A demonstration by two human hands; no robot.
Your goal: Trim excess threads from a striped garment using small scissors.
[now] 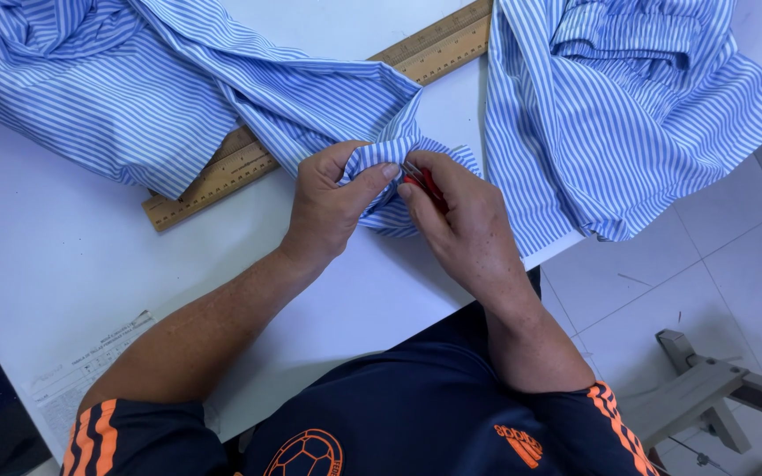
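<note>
The left hand [332, 198] curls inward, thumb and fingers pinching a fold of the striped cloth [381, 172] at the middle of the white table [63, 264]. The right hand [460, 220] meets it, pinching a small red tool [425, 183] against the fold. A wooden ruler [222, 172] lies partly under the cloth.
</note>
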